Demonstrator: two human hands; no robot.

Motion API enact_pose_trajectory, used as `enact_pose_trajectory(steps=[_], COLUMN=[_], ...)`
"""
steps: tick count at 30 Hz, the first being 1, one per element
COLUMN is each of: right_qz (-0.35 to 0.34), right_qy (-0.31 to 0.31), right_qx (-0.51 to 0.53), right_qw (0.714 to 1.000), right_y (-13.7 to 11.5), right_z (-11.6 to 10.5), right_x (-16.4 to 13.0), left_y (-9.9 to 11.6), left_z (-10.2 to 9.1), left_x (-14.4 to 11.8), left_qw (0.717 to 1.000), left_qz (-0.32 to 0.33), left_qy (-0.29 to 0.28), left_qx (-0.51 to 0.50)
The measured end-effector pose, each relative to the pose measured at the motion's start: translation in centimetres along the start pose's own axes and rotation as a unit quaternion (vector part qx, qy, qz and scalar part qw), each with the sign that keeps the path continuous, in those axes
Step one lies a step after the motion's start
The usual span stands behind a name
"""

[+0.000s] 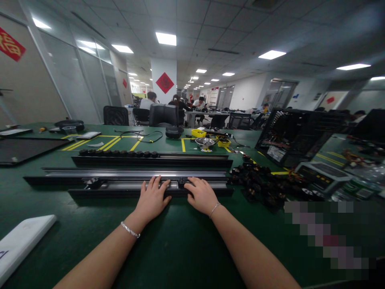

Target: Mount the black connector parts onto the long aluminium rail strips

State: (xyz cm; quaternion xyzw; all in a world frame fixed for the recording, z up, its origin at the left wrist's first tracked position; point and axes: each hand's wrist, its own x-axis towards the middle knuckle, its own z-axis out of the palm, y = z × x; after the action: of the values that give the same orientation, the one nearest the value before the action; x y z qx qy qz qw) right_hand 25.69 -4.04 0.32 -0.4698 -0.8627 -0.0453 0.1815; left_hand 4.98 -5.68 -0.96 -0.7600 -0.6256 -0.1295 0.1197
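My left hand (152, 198) lies with spread fingers across the nearest long black rail (120, 193), its fingertips on the metal strip inside. Close to its right, my right hand (201, 195) rests on the same rail with its fingers apart. Its fingertips touch a small black block (182, 183) seated in the rail. Toward the rail's left end sits another black part (94, 183). Behind this rail runs a longer black rail (54, 179) with a shiny strip. Farther back, a third rail (195, 162) carries a row of small black round parts (120, 153) on its left half.
A pile of small black parts (264, 184) lies right of the rails, near an open computer case (288, 136) and a power supply box (323, 176). A metal bowl (205, 142) and yellow trays (198, 133) stand behind. A white slab (27, 241) lies front left. Pixelation hides the lower right.
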Motion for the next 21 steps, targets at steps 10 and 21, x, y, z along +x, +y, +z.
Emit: enact_pose_trajectory(steps=[10,21], right_qz=[-0.028,-0.029], right_qy=[0.006,0.020], right_qx=[0.001,0.001], right_qw=[1.000,0.999], right_y=[1.9,3.2], right_z=[-1.2,-2.0], right_x=[-0.3,-0.6], left_y=[-0.2,-0.3], left_z=[0.1,0.4], left_x=[0.0,0.1], left_qw=[1.000,1.000], left_qz=[0.005,0.001], left_qy=[-0.002,-0.003], left_qx=[-0.005,-0.009])
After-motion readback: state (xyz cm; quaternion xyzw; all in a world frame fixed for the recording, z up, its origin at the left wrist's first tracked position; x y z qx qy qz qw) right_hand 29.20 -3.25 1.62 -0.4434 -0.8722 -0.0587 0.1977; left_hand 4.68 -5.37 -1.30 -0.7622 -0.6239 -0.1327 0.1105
